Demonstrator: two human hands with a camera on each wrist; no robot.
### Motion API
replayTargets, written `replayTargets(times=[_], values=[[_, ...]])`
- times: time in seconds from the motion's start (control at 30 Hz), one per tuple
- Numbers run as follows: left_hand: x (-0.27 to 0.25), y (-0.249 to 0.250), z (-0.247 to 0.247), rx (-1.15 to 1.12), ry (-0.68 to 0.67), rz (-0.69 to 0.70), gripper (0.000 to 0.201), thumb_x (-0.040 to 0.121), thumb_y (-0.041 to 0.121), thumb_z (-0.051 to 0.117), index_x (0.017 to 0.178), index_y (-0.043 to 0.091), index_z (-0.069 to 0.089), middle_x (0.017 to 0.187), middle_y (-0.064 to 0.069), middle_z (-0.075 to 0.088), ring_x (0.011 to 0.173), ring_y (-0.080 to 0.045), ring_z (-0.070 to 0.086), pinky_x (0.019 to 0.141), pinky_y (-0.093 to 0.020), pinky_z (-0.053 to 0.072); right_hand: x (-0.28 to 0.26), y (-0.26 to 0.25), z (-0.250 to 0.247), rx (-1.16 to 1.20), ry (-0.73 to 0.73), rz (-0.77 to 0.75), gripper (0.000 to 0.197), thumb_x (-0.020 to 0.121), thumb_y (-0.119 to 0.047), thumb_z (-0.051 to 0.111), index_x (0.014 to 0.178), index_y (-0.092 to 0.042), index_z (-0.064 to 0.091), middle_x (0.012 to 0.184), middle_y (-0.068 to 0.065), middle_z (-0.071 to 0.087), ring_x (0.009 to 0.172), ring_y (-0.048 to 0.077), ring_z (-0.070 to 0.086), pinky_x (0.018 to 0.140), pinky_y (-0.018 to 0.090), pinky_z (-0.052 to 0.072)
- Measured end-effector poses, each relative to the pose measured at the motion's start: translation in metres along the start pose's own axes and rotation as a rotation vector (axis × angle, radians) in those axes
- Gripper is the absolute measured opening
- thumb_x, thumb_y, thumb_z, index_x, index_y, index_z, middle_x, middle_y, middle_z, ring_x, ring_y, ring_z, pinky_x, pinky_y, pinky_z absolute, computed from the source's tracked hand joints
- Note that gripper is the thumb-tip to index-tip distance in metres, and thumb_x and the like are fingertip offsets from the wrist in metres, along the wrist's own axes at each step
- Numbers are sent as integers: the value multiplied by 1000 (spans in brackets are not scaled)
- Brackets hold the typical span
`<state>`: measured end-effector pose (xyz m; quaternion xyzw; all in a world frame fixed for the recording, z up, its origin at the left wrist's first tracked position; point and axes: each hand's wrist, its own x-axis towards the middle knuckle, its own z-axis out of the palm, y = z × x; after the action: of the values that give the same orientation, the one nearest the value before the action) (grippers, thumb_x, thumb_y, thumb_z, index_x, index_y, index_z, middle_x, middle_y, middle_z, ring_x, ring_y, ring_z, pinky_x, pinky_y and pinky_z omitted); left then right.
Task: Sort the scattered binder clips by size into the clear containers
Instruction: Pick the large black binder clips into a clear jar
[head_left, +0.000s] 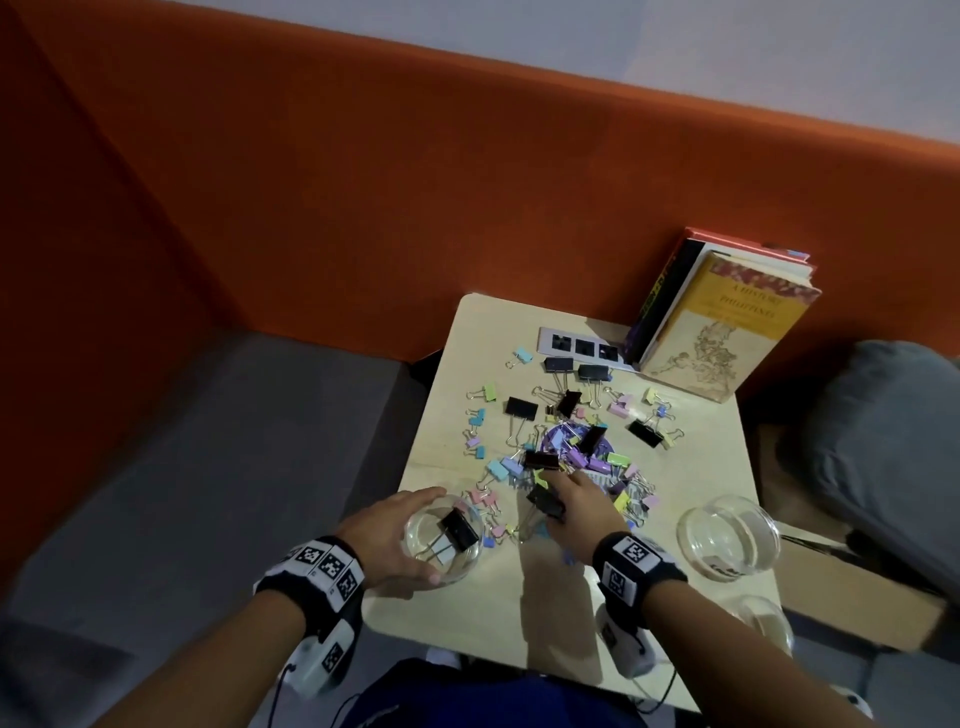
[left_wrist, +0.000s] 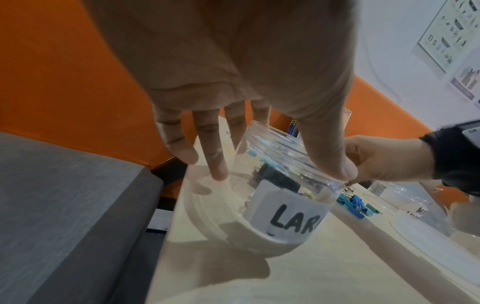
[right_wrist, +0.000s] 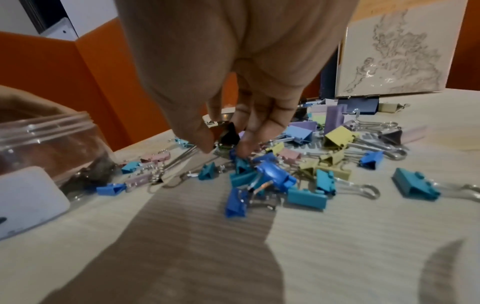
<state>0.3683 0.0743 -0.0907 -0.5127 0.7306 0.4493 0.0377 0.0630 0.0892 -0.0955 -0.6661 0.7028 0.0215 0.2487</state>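
Observation:
On the small wooden table (head_left: 691, 478) lies a scatter of binder clips (head_left: 582, 457), pastel small ones and bigger black ones. My left hand (head_left: 439, 535) grips a clear container (head_left: 467, 564) at the table's near left. Its white label (left_wrist: 291, 211) starts "LAR", and one large black clip (head_left: 460, 527) lies inside. The thumb (left_wrist: 342, 170) sits on the near rim, with the other fingers on the far side. Just right of it, my right hand (head_left: 550, 506) pinches a large black clip (head_left: 543, 500) at the pile's near edge. In the right wrist view this clip (right_wrist: 230, 132) sits between thumb and fingers, above blue clips (right_wrist: 275, 174).
Two more clear containers stand at the near right, one (head_left: 727, 535) on the table and one (head_left: 766, 621) at its corner. Books (head_left: 727, 322) lean against the orange wall at the back, beside a grey strip with black squares (head_left: 582, 345). A grey cushion (head_left: 883, 441) lies to the right.

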Motion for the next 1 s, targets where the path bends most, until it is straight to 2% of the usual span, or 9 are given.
replayTargets(times=[0.1,0.17,0.3,0.4,0.5,0.63,0.73,0.87,1.0], values=[[1,-1,1,0,6,-2,109,47,75,81,136,71,19,147,24,37,133,-7,41,108,-37,43,-5,0,2,-189,-86,-21,56,86,-31,52,141,-36,39,121,3,53,112,28,54,94,42,46],[1,-2,1,-7,2,0,108,45,77,80,133,75,17,148,24,37,134,-6,41,108,-37,44,-7,-1,3,-274,-106,-34,57,86,-35,52,141,-39,36,124,2,53,119,28,50,102,50,38],[0,-1,1,-10,17,-6,100,47,73,81,121,83,14,146,23,38,132,-6,42,107,-37,45,-9,-4,2,-354,-156,-110,68,90,-26,53,146,-47,23,132,4,46,126,32,41,103,55,34],[-1,0,2,-17,25,2,101,48,71,81,122,83,14,148,22,38,133,-7,41,107,-36,45,-8,-6,0,-379,-159,-146,68,90,-15,52,144,-49,27,130,4,45,123,32,41,98,52,37],[0,2,3,-6,31,-1,104,48,72,81,127,80,15,148,22,38,133,-7,41,106,-36,45,-5,-6,1,-358,-130,-142,61,88,-11,55,138,-41,40,128,2,47,121,30,45,92,46,40],[4,9,3,45,27,-2,112,52,70,81,145,59,18,148,21,39,132,-8,43,107,-36,44,-2,-1,0,-235,-66,-136,50,84,-13,57,132,-30,50,132,-2,44,117,27,50,84,39,48],[7,13,2,76,22,1,111,58,66,82,148,54,19,148,20,40,132,-10,43,107,-35,42,1,2,-6,-152,-26,-155,44,83,-16,60,125,-26,57,129,-4,50,110,24,57,83,40,54],[7,14,1,88,22,13,109,60,65,82,148,53,19,148,19,39,133,-10,42,107,-36,42,2,7,-18,10,-7,-62,54,81,-20,69,133,-22,54,127,-1,55,109,21,58,88,34,52],[7,13,2,53,17,17,110,55,69,81,146,55,20,147,20,40,131,-9,44,106,-37,44,-4,4,-35,259,24,-29,55,80,-25,78,129,-25,55,114,-6,63,91,7,61,72,18,46]])
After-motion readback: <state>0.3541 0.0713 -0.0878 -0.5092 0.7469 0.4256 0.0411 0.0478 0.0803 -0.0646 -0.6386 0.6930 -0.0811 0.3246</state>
